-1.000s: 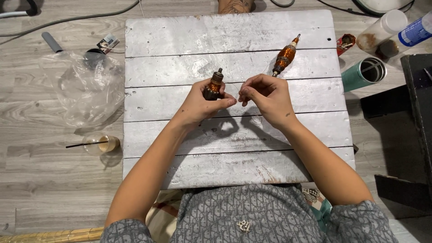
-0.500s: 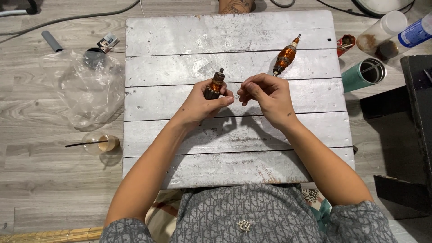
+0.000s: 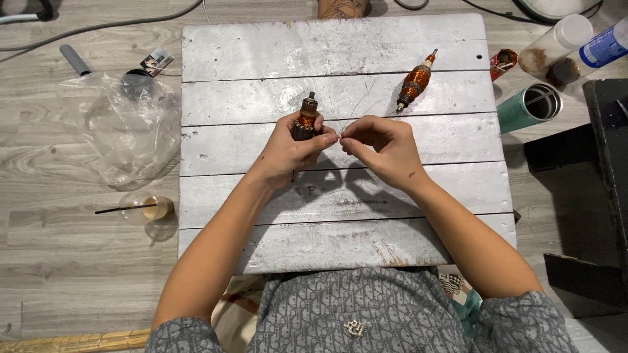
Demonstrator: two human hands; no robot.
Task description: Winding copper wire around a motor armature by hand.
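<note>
My left hand grips a small motor armature with copper windings, held upright over the white plank board. My right hand is just to its right, its fingertips pinched on a thin wire that runs up from the armature. The two hands' fingertips almost touch. A second armature, longer and wound with copper, lies on the board beyond my right hand.
A crumpled clear plastic bag and a plastic cup with a straw lie on the floor to the left. A teal tumbler, bottles and a black box are at the right.
</note>
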